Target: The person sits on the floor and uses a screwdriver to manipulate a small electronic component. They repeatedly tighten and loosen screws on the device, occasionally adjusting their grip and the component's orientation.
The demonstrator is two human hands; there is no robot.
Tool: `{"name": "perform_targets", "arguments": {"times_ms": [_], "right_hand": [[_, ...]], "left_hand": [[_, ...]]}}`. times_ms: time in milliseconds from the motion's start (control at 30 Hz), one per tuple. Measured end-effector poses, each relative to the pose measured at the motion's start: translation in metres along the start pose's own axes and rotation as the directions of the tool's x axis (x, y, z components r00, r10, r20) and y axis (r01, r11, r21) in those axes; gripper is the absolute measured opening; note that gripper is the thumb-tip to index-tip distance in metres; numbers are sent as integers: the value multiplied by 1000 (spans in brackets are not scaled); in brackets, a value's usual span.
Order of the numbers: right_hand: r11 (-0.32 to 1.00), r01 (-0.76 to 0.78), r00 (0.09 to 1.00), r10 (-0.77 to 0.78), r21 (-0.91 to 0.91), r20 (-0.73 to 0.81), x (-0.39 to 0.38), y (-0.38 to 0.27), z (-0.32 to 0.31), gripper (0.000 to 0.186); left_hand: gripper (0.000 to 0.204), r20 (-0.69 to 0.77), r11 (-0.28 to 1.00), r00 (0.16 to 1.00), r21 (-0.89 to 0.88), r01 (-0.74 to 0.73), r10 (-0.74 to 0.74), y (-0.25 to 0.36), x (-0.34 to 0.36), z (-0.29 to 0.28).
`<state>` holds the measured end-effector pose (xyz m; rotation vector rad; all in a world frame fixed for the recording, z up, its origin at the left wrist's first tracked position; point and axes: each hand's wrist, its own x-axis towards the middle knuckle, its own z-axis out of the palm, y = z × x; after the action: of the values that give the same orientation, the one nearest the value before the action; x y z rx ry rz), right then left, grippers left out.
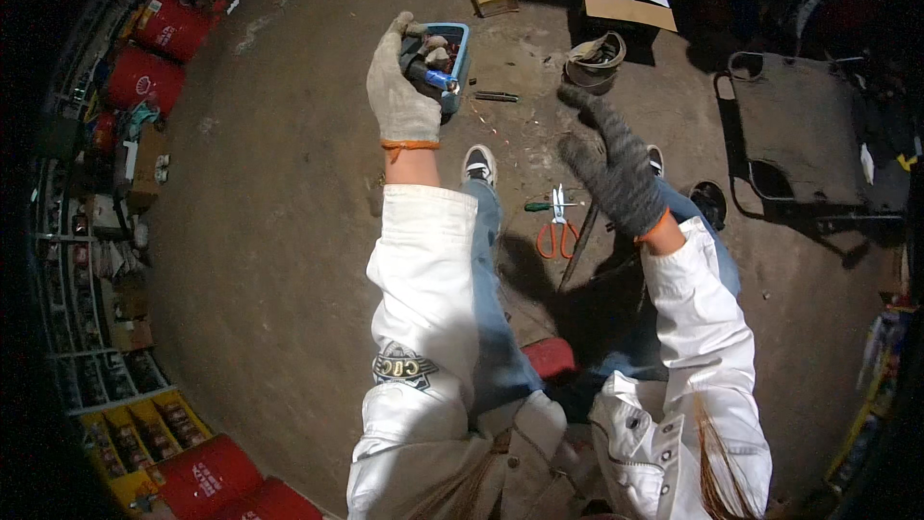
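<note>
My left hand, in a whitish knitted glove with an orange cuff, is at the left side of a blue plastic basket. It is closed around a black-and-blue cylindrical thing with a shiny end; its exact kind is unclear. Dark and reddish items show inside the basket, partly hidden by the glove. My right hand, in a dark grey glove, hangs over the floor with its fingers apart and nothing in them. Below it lie orange-handled scissors, a green-handled screwdriver and a dark rod.
A bucket with coiled hose or cable stands beyond my right hand, near an open cardboard box. Short dark rods lie beside the basket. A folding chair is at the right. Red drums and shelves line the left.
</note>
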<state>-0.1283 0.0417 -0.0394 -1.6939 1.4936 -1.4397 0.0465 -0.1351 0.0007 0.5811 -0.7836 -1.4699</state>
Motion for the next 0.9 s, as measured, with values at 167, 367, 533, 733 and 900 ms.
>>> {"name": "perform_targets", "arguments": {"times_ms": [167, 367, 533, 733, 900], "right_hand": [[986, -50, 937, 100, -156, 334, 10, 50, -3, 44], [714, -523, 628, -46, 464, 777, 1, 64, 23, 41], [952, -304, 494, 190, -36, 849, -3, 66, 8, 46], [710, 282, 669, 336, -645, 663, 33, 119, -21, 42], [417, 87, 803, 508, -905, 311, 105, 115, -111, 38]], "left_hand": [[28, 322, 995, 946, -103, 2, 31, 14, -3, -2], [26, 229, 980, 954, -95, -175, 193, 28, 2, -11], [20, 177, 830, 942, -538, -148, 283, 58, 18, -38], [22, 207, 643, 947, -766, 2, 244, 93, 23, -63], [16, 144, 696, 953, -712, -88, 268, 79, 19, -57]]}}
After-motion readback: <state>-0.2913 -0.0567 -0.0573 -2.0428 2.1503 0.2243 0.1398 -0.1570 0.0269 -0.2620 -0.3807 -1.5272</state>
